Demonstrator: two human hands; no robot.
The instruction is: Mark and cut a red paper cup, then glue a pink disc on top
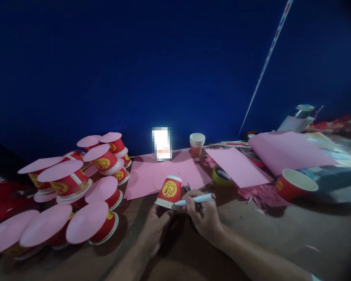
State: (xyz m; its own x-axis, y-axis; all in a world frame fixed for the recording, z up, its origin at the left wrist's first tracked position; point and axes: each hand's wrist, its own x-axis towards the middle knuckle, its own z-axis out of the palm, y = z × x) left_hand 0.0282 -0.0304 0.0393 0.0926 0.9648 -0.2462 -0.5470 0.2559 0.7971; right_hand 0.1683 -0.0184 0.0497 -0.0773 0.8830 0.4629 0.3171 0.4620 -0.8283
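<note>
Head view: the left hand (155,226) grips a red paper cup (170,190), rim down and slightly tilted, low in the middle. The right hand (204,216) grasps a white pen (203,198) — its tip at the cup's rim, though contact is hard to tell. From that cup, pink sheets (144,171) lie at 12 o'clock, pale-rimmed stacked cups (196,147) stand at 1, another red cup (292,191) sits at 3 — and cups topped with pink discs (87,222) crowd toward 9.

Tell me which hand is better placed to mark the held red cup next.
Probably the right hand: it holds the white pen, one end beside the red cup, which the left hand holds.
</note>
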